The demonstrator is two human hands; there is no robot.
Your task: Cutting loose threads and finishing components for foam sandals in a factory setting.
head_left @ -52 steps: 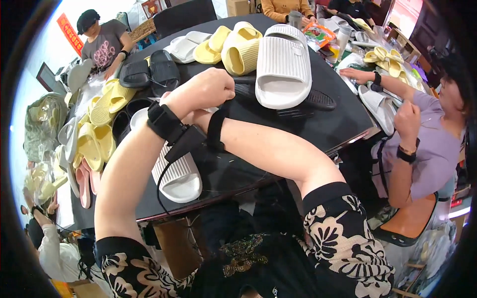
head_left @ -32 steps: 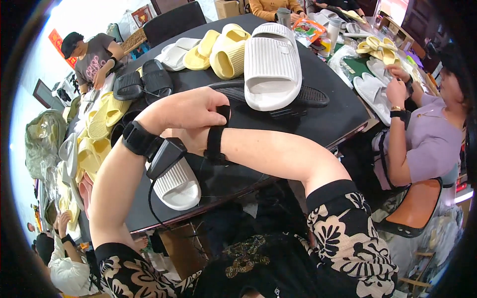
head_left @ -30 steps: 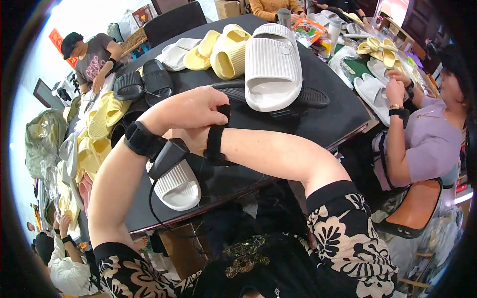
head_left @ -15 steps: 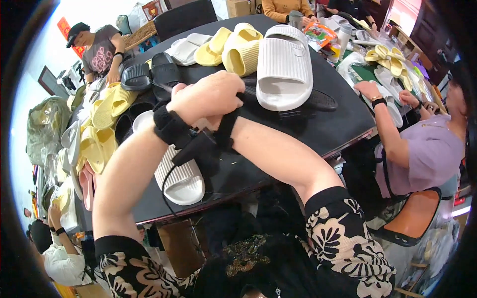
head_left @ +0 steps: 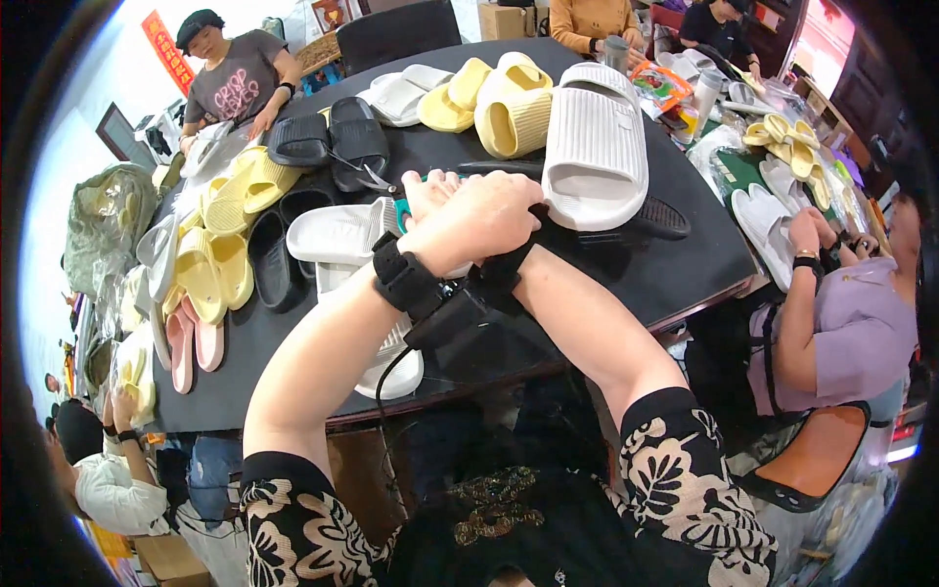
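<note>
My forearms cross over the black table. My left hand point(head_left: 481, 223) lies on top, its fingers bent closed at the black wristband point(head_left: 511, 264) on my right wrist. Beyond it shows part of my right hand point(head_left: 424, 190), mostly hidden by the left. A pair of scissors point(head_left: 402, 212) with a teal handle juts from it, blades pointing left toward a black slide slipper point(head_left: 359, 144). Right of my hands, a large white slide slipper point(head_left: 598, 147) rests on the table. Another white slipper point(head_left: 337, 233) lies left of my wrists, and one more is partly under my left forearm.
Yellow slippers point(head_left: 516, 122) stand at the far side, more point(head_left: 202, 269) at left beside pink ones point(head_left: 195, 342). A black sole point(head_left: 660, 217) lies by the large white slipper. People sit or stand around the table point(head_left: 469, 342). An orange-seated chair point(head_left: 814, 450) is at right.
The view has shifted, so the table and slippers appear farther right. My crossed hands sit a little lower and show more of the right hand and the teal scissors handle.
</note>
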